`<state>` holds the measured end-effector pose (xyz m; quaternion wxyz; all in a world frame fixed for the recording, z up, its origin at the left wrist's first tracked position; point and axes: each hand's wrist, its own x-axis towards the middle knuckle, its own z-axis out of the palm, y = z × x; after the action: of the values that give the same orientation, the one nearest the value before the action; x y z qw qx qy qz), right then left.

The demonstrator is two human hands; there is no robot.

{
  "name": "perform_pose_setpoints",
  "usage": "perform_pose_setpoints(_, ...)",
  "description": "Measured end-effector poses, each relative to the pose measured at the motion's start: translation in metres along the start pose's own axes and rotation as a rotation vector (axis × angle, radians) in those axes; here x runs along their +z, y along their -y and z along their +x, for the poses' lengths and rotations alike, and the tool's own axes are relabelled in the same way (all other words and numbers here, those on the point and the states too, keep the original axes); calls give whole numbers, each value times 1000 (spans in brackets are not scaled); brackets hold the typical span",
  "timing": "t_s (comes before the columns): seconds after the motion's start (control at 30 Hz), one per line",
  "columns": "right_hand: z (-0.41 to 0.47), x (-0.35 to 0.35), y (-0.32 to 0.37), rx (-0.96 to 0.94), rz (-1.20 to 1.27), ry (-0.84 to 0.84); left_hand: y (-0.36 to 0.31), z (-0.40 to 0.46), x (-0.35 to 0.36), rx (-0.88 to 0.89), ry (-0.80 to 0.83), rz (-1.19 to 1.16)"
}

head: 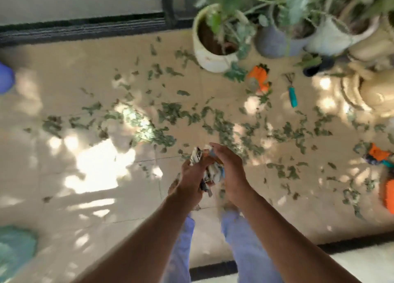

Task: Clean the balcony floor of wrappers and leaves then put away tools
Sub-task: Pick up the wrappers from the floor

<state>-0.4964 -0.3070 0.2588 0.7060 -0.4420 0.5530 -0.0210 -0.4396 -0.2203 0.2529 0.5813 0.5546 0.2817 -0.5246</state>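
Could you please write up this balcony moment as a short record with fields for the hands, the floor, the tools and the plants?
hands: left hand and right hand together grip crumpled wrappers
floor: tiled floor strewn with green leaves
tools: teal-handled hand rake and orange glove lying near the pots
plants: white pot and further pots at top right
progress: leaves not yet cleared

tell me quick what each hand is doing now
Left hand: closed on the crumpled wrappers.
Right hand: also closed on the wrappers.
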Motion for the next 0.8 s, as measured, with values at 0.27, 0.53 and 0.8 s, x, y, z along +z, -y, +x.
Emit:
perform_pose_setpoints(0.27,37,129,-4,-1,-125,158,-67,23,-92,54,-73,-378)
perform_pose_setpoints(0.53,76,206,34,112,-190,428,-140,44,-148,22,-44,-760)
perform_pose_setpoints(0.8,91,318,111,134,-180,656,-238,47,-190,97,-157,-870)
